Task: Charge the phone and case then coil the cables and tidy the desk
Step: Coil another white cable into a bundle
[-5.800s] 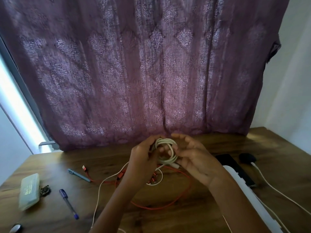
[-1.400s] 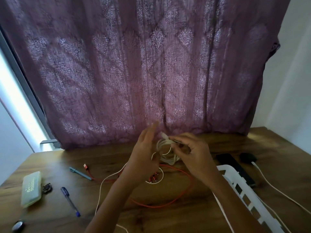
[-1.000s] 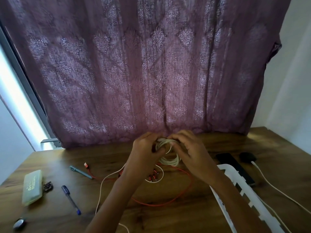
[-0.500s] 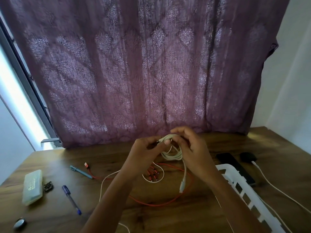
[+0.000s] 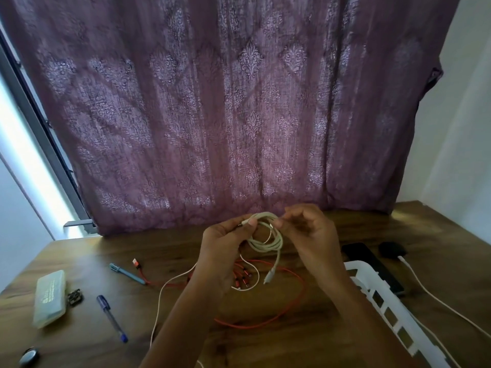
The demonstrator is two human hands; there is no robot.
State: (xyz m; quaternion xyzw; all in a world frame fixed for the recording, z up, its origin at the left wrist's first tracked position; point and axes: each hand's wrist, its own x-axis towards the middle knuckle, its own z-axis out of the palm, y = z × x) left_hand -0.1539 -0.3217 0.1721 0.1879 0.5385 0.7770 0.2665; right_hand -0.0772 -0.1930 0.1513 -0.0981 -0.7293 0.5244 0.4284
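Observation:
I hold a coiled white cable (image 5: 268,241) above the wooden desk (image 5: 332,325). My left hand (image 5: 225,243) pinches one plug end at the coil's top left. My right hand (image 5: 309,235) grips the coil's top right side. A loose tail with a plug hangs down from the coil toward the desk. Under my hands lies an orange multi-head cable (image 5: 265,321) in a loose loop. A thin white cable (image 5: 162,296) trails off to the lower left. A black phone (image 5: 369,264) and a dark case (image 5: 392,250) with a white cable (image 5: 435,298) plugged in lie at the right.
A white slotted basket (image 5: 393,312) sits at the lower right beside my right arm. Two pens (image 5: 111,317), a pale green box (image 5: 50,297), a small clip and a dark round object lie at the left. A purple curtain (image 5: 225,102) hangs behind the desk.
The coil has come partly undone since a second ago: a tail with its plug now hangs down. My hands have lifted slightly and moved apart on the coil.

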